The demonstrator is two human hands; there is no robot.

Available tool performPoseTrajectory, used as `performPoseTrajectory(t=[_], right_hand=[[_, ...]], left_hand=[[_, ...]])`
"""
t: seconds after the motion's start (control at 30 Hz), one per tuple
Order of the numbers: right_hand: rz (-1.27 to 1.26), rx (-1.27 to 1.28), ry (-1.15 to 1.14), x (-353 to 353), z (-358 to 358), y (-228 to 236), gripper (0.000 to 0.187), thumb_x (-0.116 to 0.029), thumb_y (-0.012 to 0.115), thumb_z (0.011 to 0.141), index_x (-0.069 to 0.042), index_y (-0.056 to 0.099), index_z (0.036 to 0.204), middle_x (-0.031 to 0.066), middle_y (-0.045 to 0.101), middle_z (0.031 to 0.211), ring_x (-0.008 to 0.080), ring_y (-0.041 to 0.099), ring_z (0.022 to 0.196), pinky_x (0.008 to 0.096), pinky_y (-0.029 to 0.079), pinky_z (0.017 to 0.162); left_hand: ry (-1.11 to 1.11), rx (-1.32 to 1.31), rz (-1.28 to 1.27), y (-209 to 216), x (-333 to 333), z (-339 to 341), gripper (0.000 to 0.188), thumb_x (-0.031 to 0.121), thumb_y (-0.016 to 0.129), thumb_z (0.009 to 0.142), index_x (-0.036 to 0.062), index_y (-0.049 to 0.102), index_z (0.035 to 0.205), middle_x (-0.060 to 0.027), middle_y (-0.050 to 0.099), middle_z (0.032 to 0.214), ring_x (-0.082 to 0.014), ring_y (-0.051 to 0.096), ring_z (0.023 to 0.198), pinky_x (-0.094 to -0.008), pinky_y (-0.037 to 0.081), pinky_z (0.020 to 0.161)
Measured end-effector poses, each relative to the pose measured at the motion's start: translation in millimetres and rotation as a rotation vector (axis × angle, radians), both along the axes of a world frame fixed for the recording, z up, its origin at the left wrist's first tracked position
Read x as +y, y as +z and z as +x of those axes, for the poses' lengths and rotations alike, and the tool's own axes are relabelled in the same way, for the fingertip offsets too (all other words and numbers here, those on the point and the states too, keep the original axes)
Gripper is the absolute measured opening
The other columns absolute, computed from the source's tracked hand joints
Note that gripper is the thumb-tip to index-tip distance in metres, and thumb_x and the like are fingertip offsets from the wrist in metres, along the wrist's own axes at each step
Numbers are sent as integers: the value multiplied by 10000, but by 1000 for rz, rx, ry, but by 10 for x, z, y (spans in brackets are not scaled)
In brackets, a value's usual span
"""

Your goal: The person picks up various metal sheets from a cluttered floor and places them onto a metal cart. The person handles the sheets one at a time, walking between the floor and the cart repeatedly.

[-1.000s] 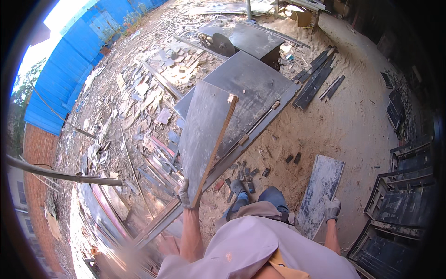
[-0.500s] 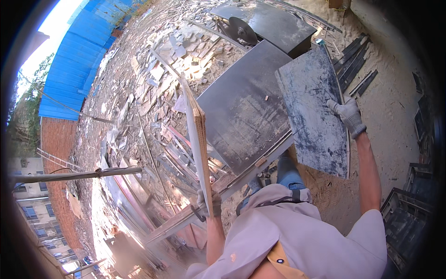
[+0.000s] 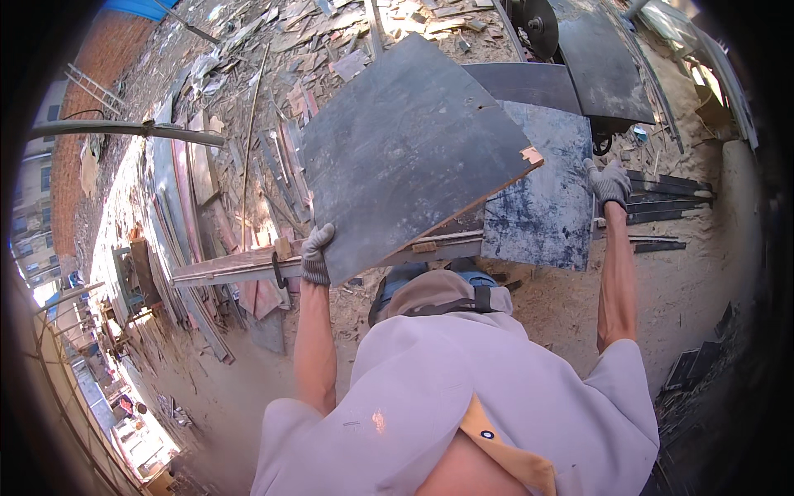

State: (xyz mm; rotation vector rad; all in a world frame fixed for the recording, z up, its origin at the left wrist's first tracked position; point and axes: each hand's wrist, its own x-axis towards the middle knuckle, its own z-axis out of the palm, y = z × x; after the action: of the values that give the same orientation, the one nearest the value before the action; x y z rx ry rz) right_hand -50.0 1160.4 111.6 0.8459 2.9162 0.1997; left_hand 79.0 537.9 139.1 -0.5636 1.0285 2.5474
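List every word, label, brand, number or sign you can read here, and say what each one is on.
None can be read.
Dark grey board in the left hand: scuffs only, no lettering visible.
Scuffed panel in the right hand: dark blotches, no lettering visible.
Shirt: an orange smear, no words visible.
Sunlit clutter at lower left: too small and blurred to tell.

daylight fills the yard, leaving the bare brown dirt ground (image 3: 248,372) in soft, even shade. sun hits the pale broken wood scraps (image 3: 434,26) up top hard, and a patch at lower left glares almost white. the large dark grey rectangular board (image 3: 405,157) looks crisp from here. toward the round rim, straight edges bow, detail softens and the corners sink into black.
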Motion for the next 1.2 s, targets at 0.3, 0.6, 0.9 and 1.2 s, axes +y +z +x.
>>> performPoseTrajectory(t=[0.3, 0.6, 0.9, 1.2], right_hand=[[-1292, 46, 197, -2089, 0, -602, 529, -229, 753, 875, 38, 580, 1297, 147, 710, 1139, 220, 668, 994, 350, 517, 884], [-559, -265, 321, -3437, 106, -1281, 536, -365, 786, 779, 22, 662, 1127, 273, 686, 1119, 416, 651, 1080, 457, 518, 935], [-623, -374, 362, -4375, 112, -1332, 350, -264, 677, 849, -7, 681, 1087, 268, 683, 1114, 406, 648, 1095, 453, 528, 934], [-920, -501, 269, -4305, 60, -1173, 450, -382, 652, 818, -27, 689, 1092, 236, 692, 1116, 375, 654, 1074, 434, 505, 937]], left_hand=[[-481, -128, -708, -1238, -584, -953, 634, 259, 808, 860, -88, 539, 1318, -208, 670, 1203, -279, 694, 1008, -353, 567, 873], [-827, -158, -1433, -1868, -1654, -1077, 596, 327, 835, 806, 42, 645, 1294, -124, 707, 1225, -282, 651, 1131, -374, 484, 992], [-1022, -233, -1436, -2099, -2774, -1074, 589, 355, 828, 806, 38, 658, 1273, -151, 702, 1230, -305, 645, 1151, -384, 472, 996], [-1045, -339, -1634, -1930, -2809, -1088, 742, 421, 839, 755, 44, 598, 1347, -199, 637, 1334, -346, 591, 1260, -407, 462, 1059]])
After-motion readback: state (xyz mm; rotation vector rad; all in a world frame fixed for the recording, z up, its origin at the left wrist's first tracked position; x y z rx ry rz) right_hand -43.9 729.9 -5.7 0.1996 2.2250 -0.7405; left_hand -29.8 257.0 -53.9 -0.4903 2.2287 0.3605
